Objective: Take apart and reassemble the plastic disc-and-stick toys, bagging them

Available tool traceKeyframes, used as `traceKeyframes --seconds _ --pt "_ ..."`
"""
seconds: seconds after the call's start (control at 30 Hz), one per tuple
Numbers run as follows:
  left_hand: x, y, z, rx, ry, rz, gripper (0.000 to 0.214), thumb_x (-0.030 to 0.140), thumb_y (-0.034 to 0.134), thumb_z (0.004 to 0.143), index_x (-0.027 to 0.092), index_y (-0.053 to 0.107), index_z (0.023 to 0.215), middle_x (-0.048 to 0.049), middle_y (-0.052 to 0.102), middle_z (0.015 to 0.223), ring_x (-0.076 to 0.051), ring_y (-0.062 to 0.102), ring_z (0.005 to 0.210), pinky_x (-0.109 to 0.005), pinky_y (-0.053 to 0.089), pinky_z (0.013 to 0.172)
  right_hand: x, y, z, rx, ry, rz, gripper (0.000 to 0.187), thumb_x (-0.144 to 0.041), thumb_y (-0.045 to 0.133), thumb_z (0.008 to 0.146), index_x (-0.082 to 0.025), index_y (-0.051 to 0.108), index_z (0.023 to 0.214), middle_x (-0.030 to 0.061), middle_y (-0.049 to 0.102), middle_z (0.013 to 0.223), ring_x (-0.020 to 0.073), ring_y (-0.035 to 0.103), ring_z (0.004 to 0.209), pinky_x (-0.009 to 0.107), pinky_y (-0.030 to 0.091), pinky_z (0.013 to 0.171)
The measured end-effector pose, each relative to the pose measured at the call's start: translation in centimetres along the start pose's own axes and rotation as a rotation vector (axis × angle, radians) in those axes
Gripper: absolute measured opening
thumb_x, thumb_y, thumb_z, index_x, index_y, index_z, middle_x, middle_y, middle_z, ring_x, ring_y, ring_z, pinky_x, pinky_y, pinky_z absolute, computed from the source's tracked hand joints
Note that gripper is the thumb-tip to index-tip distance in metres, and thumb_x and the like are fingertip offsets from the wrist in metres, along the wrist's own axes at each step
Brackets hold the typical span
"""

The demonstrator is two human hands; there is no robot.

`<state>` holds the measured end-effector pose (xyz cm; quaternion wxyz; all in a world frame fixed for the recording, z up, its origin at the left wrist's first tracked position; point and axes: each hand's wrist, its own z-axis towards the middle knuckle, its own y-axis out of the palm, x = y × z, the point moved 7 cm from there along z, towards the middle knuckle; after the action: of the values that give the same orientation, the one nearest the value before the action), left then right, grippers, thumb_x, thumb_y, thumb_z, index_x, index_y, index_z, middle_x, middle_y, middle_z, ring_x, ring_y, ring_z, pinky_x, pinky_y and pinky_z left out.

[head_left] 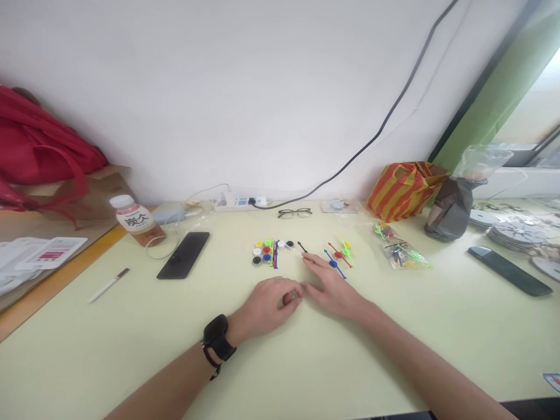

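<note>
My left hand (pixel 272 304) rests on the table with its fingers curled in towards the thumb; whether anything is inside cannot be made out. Beside it, my right hand (pixel 330 287) lies with fingers stretched out, fingertips at a black arrow (pixel 302 247) that they partly cover. To the right of those fingers lie a blue arrow spinner (pixel 333 264), a red arrow spinner (pixel 338 255) and a green one (pixel 346 251). Left of them sit small coloured round pieces (pixel 266 250), with several upright-lying arrows (pixel 275 254) alongside. A black round piece (pixel 290 244) lies just beyond my right fingertips.
Eyeglasses (pixel 294 213) and a power strip (pixel 240 202) lie by the wall. At left are a phone (pixel 184 255), a drink bottle (pixel 136 220) and a pen-like stick (pixel 108 285). Bagged spinners (pixel 400 251), a striped bag (pixel 405 189) and a dark glasses case (pixel 510 271) lie right.
</note>
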<state>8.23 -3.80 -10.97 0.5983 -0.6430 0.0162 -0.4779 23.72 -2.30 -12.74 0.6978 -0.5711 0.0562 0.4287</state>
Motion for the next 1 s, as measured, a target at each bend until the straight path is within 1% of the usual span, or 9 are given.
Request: traceKeyframes --seconds 0.1,0.27,0.53,0.67,0.8,0.93,1.0 --pt "-0.1 0.1 0.0 0.001 0.0 0.002 0.012 0.023 0.056 0.095 0.025 0.068 0.097 0.0012 0.064 0.073 -0.019 0.059 0.074 -0.03 0.043 0.07 0.0 0.2 0.1 -0.01 -0.006 0.0 0.059 -0.022 0.061 0.094 -0.014 0.05 0.151 0.0189 0.046 0.159 0.0304 0.041 0.15 0.05 0.038 0.123" --pt "0.0 0.1 0.1 0.02 0.003 0.002 0.014 0.026 0.055 0.096 0.025 0.069 0.095 0.0007 0.062 0.071 -0.019 0.057 0.071 -0.031 0.042 0.068 0.1 0.3 0.2 -0.017 -0.007 -0.009 0.058 -0.023 0.061 0.094 -0.014 0.05 0.15 0.0201 0.046 0.158 0.0318 0.041 0.149 0.052 0.039 0.122" --pt "0.1 0.2 0.2 -0.004 -0.007 0.054 0.013 0.026 0.054 0.097 0.025 0.067 0.093 0.0013 0.062 0.072 -0.018 0.057 0.071 -0.03 0.041 0.068 0.0 0.6 0.3 -0.055 -0.013 -0.052 0.053 -0.024 0.059 0.095 -0.01 0.053 0.146 0.0218 0.045 0.158 0.0313 0.041 0.15 0.051 0.039 0.123" --pt "0.1 0.1 0.2 0.01 -0.001 0.029 0.014 0.027 0.054 0.097 0.025 0.068 0.093 0.0012 0.062 0.07 -0.019 0.056 0.07 -0.03 0.041 0.067 -0.1 0.4 0.4 -0.028 -0.017 -0.061 0.048 -0.024 0.059 0.095 -0.012 0.057 0.142 0.0211 0.05 0.154 0.0316 0.045 0.147 0.051 0.041 0.121" --pt "0.3 -0.1 0.1 0.016 0.003 0.003 0.014 0.028 0.055 0.097 0.025 0.068 0.093 0.0011 0.061 0.07 -0.018 0.057 0.069 -0.03 0.042 0.067 -0.3 -0.2 0.3 0.015 -0.01 -0.054 0.043 -0.025 0.06 0.095 -0.013 0.061 0.137 0.0205 0.057 0.148 0.0318 0.051 0.141 0.052 0.045 0.118" --pt "0.2 -0.2 -0.1 0.013 -0.017 -0.054 0.014 0.027 0.055 0.098 0.025 0.067 0.093 0.0006 0.064 0.077 -0.017 0.057 0.071 -0.029 0.042 0.067 -0.4 -1.4 -0.2 0.059 0.017 -0.064 0.032 -0.028 0.06 0.097 -0.016 0.07 0.125 0.0184 0.066 0.136 0.0323 0.061 0.13 0.051 0.052 0.11" --pt "-0.3 -0.2 -0.1 0.044 -0.042 -0.083 0.014 0.027 0.054 0.099 0.024 0.067 0.096 -0.0001 0.064 0.081 -0.017 0.057 0.072 -0.029 0.043 0.067 -0.3 -2.1 -0.5 0.087 0.026 -0.05 0.026 -0.029 0.061 0.097 -0.018 0.074 0.116 0.0163 0.071 0.128 0.0317 0.066 0.122 0.05 0.055 0.105"
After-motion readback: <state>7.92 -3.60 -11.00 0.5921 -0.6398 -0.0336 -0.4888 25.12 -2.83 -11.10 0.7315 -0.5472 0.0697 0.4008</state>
